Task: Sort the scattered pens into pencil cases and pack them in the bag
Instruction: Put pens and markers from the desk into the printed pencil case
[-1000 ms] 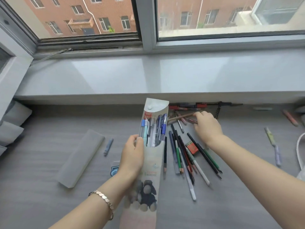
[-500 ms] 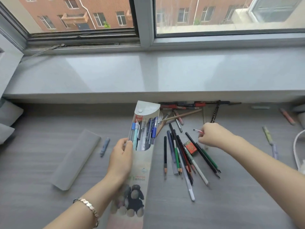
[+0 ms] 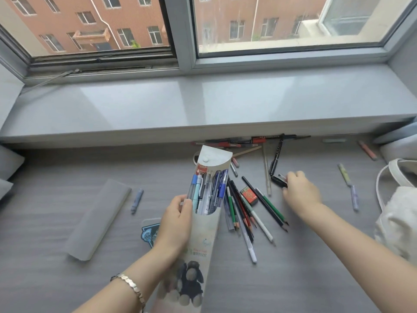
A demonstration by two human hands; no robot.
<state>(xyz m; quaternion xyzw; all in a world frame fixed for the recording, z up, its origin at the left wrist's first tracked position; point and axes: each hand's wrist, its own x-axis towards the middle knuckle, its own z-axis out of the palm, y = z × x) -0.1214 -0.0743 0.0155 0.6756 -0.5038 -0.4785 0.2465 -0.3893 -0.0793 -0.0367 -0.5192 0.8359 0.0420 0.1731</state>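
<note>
I am looking down at a grey wood-grain desk (image 3: pixel 56 279) pushed up against a broad, glossy grey windowsill (image 3: pixel 203 102) – the sill overhangs the far edge of the desk and throws a thin shadow along it. Above it runs a window (image 3: pixel 282 23) with pale grey frames, a thick upright post (image 3: pixel 180 30) dividing two panes. Through the glass I see a red-brick building (image 3: pixel 97 16) with rows of small windows and a white drainpipe. Daylight comes in soft and even – it leaves pale reflections of the panes on the sill. At my left, a light wall (image 3: pixel 6 91) meets the sill.
</note>
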